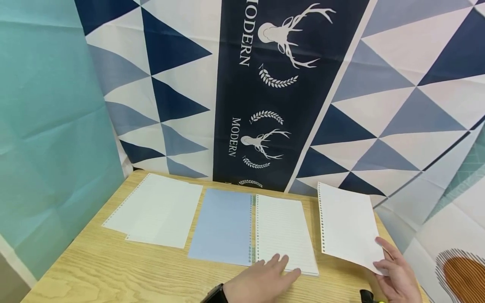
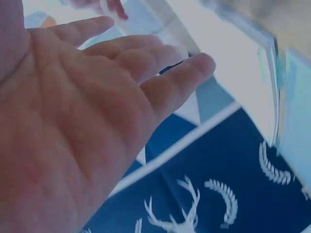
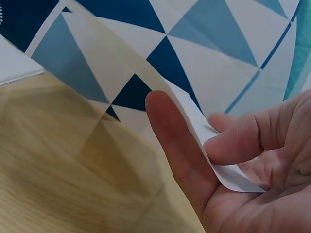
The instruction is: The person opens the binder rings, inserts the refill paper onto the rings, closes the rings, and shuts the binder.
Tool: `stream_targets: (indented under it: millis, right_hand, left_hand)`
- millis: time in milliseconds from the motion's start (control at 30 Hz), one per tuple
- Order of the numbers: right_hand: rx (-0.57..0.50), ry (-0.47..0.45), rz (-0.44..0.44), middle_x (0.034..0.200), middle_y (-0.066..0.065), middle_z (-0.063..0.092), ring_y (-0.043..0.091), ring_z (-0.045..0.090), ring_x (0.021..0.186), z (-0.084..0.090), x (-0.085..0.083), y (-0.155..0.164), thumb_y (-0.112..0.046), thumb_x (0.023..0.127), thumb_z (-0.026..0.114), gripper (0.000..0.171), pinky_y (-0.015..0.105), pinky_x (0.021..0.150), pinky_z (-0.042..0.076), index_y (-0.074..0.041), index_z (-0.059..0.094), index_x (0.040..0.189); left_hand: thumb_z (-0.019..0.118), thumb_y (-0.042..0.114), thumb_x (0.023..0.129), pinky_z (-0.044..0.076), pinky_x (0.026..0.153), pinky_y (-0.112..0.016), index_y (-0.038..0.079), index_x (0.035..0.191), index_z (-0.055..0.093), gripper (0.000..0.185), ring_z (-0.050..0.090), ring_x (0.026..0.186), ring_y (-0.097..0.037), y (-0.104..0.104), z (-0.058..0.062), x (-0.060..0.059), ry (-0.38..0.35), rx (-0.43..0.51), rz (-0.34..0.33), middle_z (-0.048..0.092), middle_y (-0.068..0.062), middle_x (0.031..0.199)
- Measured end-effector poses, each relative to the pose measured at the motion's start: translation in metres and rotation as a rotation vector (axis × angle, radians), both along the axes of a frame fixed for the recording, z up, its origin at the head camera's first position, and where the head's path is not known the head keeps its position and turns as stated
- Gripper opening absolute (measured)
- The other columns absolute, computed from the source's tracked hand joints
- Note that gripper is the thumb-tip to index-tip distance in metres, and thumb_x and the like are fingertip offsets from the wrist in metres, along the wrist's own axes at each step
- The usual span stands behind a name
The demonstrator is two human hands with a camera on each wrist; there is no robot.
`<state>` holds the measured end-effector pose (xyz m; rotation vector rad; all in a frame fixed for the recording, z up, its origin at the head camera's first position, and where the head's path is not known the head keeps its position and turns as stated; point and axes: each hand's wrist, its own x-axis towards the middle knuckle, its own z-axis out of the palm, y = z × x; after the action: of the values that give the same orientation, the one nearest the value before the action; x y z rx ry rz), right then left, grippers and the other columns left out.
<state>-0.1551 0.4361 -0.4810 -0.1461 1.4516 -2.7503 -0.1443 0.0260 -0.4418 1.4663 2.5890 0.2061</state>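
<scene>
Right now we hold a loose sheet (image 1: pixel 348 223) of white paper by its near right corner with our right hand (image 1: pixel 395 275). The thumb lies on top of that corner and the curled fingers (image 3: pixel 243 141) sit underneath, so the paper is pinched between them; in the right wrist view the corner bends in a soft curve over the palm. The rest of the sheet stretches away to the far left, lifted a little off the table (image 1: pixel 113 269), with a row of small punched holes down its left edge.

Our left hand (image 1: pixel 265 280) rests flat, fingers straight and slightly spread, on the near edge of the open notebook (image 1: pixel 284 229). It grips nothing; the fingertips (image 1: pixel 282 261) simply touch the lined white page. The notebook lies just left of the held sheet, its pale blue cover (image 1: pixel 223 227) folded out flat to the left of a thin ring spine.

Farther left, two more white punched sheets (image 1: pixel 159 214) lie overlapped on the table, thin and smooth. The table is light wood with a clear grain. Behind it hangs a cloth backdrop (image 1: pixel 288 84) of navy, grey-blue and white triangles, with a dark band printed with white stag heads, wreaths and the word MODERN.
</scene>
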Motion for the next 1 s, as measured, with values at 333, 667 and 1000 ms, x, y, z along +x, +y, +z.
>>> stream_targets:
  millis: [333,667,1000]
  right_hand:
    - [0.167,-0.097,-0.077,0.114,-0.02,0.065,0.006,0.07,0.105,0.014,-0.004,-0.008,0.029,0.089,0.03,0.074,0.027,0.084,0.06,-0.022,0.073,0.121]
    - [0.142,-0.094,-0.089,0.114,-0.014,0.07,0.01,0.072,0.103,0.028,-0.004,-0.018,0.03,0.089,0.029,0.074,0.025,0.081,0.06,-0.023,0.072,0.119]
    - [0.157,-0.05,-0.163,0.114,-0.023,0.068,0.005,0.07,0.103,0.035,-0.001,-0.022,0.032,0.087,0.03,0.076,0.023,0.08,0.059,-0.022,0.071,0.122]
  left_hand:
    - [0.063,0.057,0.095,0.051,0.108,-0.043,0.026,0.16,0.028,0.08,0.038,0.152,-0.029,-0.024,0.023,-0.006,0.107,0.124,0.17,0.033,-0.012,0.166]
    - [0.063,0.052,0.097,0.044,0.115,-0.05,0.026,0.162,0.026,0.08,0.027,0.157,-0.029,-0.04,0.031,-0.017,0.04,0.169,0.292,0.023,-0.012,0.17]
    - [0.065,0.049,0.097,0.04,0.116,-0.057,0.023,0.162,0.026,0.081,0.025,0.157,-0.032,-0.052,0.037,-0.023,0.046,0.244,0.357,0.02,-0.015,0.17]
